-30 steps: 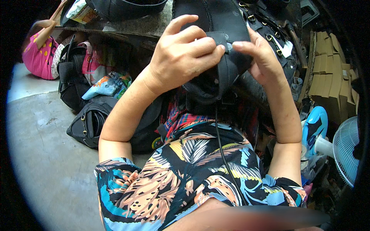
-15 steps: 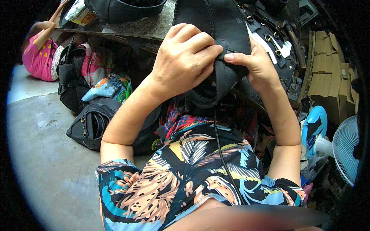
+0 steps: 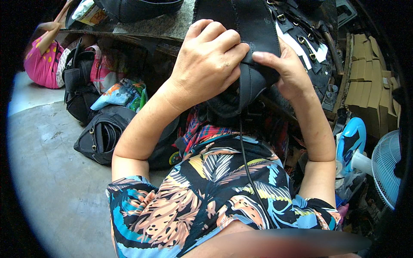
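Observation:
In front of my chest is a black leather piece shaped like a boot upper, with a long stitched seam and a curved lower end. My left hand is closed at the middle of it, thumb and forefinger pinched against the seam. Whether anything small sits between those fingertips is hidden. My right hand grips the right edge of the same piece, its thumb lying across the front and its fingers out of sight behind.
Black straps with buckles lie on the bench at the upper right. A hammer-like handle rests beside them. Folded cardboard and a fan stand at the right. Black items sit on the floor; a person in pink is far left.
My left hand has shifted slightly upward on the black leather piece. My right thumb has moved up a little across its front.

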Motion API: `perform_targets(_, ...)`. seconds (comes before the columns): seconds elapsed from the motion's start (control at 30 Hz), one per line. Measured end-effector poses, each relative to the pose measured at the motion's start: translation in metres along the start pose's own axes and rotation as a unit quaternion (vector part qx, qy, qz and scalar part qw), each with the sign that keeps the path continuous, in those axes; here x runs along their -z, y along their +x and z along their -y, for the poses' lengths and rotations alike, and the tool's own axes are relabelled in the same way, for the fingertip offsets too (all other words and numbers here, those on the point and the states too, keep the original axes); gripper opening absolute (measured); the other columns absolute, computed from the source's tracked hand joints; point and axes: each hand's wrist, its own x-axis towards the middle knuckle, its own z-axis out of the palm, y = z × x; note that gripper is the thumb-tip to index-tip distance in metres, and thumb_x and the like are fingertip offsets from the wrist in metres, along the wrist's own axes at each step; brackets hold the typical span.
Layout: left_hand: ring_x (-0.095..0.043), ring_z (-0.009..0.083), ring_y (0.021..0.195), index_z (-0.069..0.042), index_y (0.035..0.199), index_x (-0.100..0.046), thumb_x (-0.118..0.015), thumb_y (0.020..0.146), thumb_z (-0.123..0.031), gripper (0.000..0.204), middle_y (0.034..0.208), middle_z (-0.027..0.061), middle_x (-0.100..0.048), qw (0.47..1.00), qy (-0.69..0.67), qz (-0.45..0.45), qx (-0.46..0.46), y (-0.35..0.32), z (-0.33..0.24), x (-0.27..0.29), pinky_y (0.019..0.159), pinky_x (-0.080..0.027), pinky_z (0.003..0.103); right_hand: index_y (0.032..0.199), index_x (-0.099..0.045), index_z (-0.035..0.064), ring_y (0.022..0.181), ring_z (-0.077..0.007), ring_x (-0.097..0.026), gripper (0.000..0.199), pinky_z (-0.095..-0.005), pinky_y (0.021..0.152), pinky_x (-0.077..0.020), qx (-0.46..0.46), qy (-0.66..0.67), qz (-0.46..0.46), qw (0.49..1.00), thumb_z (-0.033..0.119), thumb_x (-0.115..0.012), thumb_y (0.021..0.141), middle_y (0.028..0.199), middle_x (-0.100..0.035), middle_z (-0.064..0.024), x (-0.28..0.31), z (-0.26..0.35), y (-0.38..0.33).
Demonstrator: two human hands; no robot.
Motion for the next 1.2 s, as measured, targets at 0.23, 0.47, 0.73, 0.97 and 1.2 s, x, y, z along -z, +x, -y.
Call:
perform_targets(0.23,-0.057,0.0251,0.092,-0.008,0.093,-0.070,-0.071,0.069,-0.014,0.025,0.090,0.0052,-0.060,0.999,-0.012,-0.032,0.008,-0.001,-0.002,-0.005,0.094,-0.042,0.041,0.113,-0.060,0.0023,0.085,-0.0154,-0.068,0.037,-0.0296,0.079,-0.0564,0.006,-0.044,-0.012,0.999,0.008,-0.074,0.079,0.097,-0.070,-0.0073,0.001,0.002,0.011)
perform_targets(0.47,-0.055,0.0251,0.112,-0.007,0.121,-0.064,-0.065,0.087,-0.015,0.035,0.115,0.0114,-0.061,0.907,-0.263,-0.164,0.285,-0.022,0.017,0.000,0.099,-0.041,0.035,0.106,-0.063,0.0029,0.078,-0.0165,-0.069,0.034,-0.0302,0.077,-0.0580,0.009,0.045,-0.030,0.999,0.008,-0.076,0.075,0.093,-0.070,-0.0070,0.013,0.007,0.015)
perform_targets(0.73,-0.058,0.0154,0.112,-0.004,0.132,-0.053,-0.054,0.099,-0.038,0.047,0.123,0.0070,-0.061,0.581,-0.650,-0.084,0.482,-0.037,0.022,-0.003,0.098,-0.043,0.027,0.109,-0.063,0.0041,0.083,-0.0163,-0.070,0.030,-0.0322,0.080,-0.0583,0.052,0.109,0.069,0.990,0.012,-0.072,0.081,0.095,-0.071,-0.0068,0.011,0.013,0.016)
perform_targets(0.97,-0.062,0.0157,0.105,-0.008,0.116,-0.061,-0.059,0.096,-0.038,0.036,0.111,0.0053,-0.067,0.509,-0.687,-0.088,0.511,-0.031,0.017,0.002,0.094,-0.049,0.032,0.118,-0.058,0.0010,0.092,-0.0180,-0.068,0.045,-0.0339,0.084,-0.0568,0.038,0.103,0.048,0.993,0.014,-0.076,0.079,0.104,-0.069,-0.0102,0.010,0.012,0.017)
perform_targets(1.2,-0.062,0.0197,0.107,-0.007,0.124,-0.055,-0.064,0.091,-0.043,0.049,0.117,0.0084,-0.065,0.501,-0.720,-0.109,0.468,-0.035,0.020,0.007,0.099,-0.047,0.036,0.116,-0.058,-0.0026,0.093,-0.0180,-0.067,0.050,-0.0314,0.083,-0.0557,0.010,-0.009,0.002,1.000,0.012,-0.079,0.074,0.104,-0.068,-0.0109,0.013,0.009,0.014)
